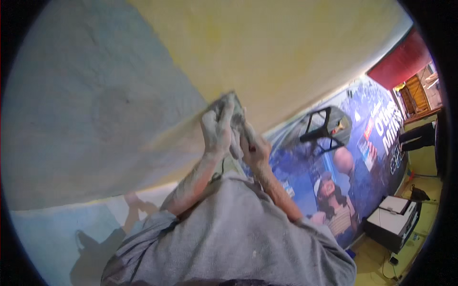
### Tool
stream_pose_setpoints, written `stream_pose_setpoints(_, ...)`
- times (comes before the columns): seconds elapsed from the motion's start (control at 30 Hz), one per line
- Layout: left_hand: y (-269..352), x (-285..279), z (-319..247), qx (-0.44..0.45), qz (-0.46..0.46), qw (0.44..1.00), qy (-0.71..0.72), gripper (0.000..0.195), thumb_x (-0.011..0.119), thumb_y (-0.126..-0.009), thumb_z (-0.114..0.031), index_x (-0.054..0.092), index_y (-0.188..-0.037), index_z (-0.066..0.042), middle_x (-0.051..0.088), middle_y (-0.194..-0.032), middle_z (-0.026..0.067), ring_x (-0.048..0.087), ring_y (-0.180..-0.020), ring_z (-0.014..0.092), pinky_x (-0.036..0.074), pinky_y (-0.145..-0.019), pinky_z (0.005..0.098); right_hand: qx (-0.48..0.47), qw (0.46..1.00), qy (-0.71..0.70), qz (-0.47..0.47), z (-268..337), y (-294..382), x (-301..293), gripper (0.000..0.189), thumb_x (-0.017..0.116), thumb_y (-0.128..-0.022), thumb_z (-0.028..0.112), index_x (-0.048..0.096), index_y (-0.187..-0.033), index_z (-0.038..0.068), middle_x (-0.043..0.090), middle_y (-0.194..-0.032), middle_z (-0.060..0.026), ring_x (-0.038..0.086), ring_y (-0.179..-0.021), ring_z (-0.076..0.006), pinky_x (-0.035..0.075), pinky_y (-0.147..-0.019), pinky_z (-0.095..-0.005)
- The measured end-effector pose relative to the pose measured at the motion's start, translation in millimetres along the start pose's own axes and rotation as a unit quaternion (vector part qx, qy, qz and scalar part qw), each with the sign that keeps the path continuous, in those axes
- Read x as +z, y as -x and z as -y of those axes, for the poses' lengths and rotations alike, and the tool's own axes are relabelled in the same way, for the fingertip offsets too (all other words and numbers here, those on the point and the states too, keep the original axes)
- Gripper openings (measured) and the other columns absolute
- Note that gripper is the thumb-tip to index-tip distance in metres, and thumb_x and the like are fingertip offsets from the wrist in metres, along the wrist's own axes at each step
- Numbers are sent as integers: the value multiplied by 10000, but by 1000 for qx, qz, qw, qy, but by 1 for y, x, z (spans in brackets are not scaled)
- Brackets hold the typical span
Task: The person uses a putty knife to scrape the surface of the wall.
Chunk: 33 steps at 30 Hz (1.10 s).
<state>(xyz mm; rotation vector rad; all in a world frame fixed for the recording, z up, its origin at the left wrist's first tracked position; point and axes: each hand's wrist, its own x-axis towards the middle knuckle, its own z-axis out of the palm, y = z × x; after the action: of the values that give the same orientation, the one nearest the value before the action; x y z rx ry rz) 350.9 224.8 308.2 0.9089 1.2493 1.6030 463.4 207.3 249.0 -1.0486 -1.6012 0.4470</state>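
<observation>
My left hand (217, 130), coated in pale dust, holds a grey, dusty piece (238, 112), perhaps a folded abrasive sheet or pad; its exact kind is unclear. Close on the right, my right hand (257, 144) has its curled fingers at the lower side of the same piece. Whether it grips the piece cannot be told. Both hands are raised before my grey shirt. Beyond them spreads a wall-like surface, with a grey, patchy area (107, 89) at left and a yellowish painted area (268, 46) at right.
A large printed banner (300, 168) lies at right, with a black-legged stool (327, 128) over it bearing a small tool. Farther right are a white-topped cabinet (390, 218) and a person's dark trousers (418, 137). Shadows fall on a light blue surface (43, 232) at lower left.
</observation>
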Motion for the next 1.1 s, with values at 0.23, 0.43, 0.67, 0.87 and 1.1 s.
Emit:
stream_pose_setpoints(0.23,-4,0,-5,10,13,999,-34,283,607,-970,-231,674,-942,42,665,-770,69,618,-656,107,490,-579,276,30,1000,-7,-5,2,14,-4,369,674,-812,-8,683,-1176,55,515,-591,-74,480,-474,-136,415,-474,-282)
stream_pose_setpoints(0.43,-4,8,-1,73,-27,997,-14,309,587,-992,-258,659,-934,38,669,-737,89,597,-527,105,463,-475,254,46,998,-44,-10,-5,16,-1,413,692,-814,17,660,-1222,66,566,-618,-97,523,-461,-187,424,-460,-328)
stream_pose_setpoints(0.67,-7,8,26,163,-78,982,-47,306,644,-952,-261,653,-794,1,676,-720,69,507,-456,61,391,-429,246,10,998,-51,-25,-7,18,3,353,688,-829,-4,676,-1177,49,561,-642,-75,465,-489,-121,412,-480,-278)
stream_pose_setpoints(0.87,0,25,-79,13,-16,997,-73,425,658,-943,-307,614,-628,-24,534,-528,-12,465,-448,59,329,-408,276,2,999,-42,0,24,-15,-31,464,702,-814,9,613,-1268,32,591,-676,-89,526,-511,-174,443,-494,-302)
stream_pose_setpoints(1.1,28,-42,44,-72,149,959,-228,340,663,-946,-322,681,-761,-37,559,-556,-32,471,-421,49,348,-385,234,216,955,-35,202,-29,73,-49,272,650,-905,133,611,-1131,-13,528,-642,-1,478,-550,-72,394,-515,-252)
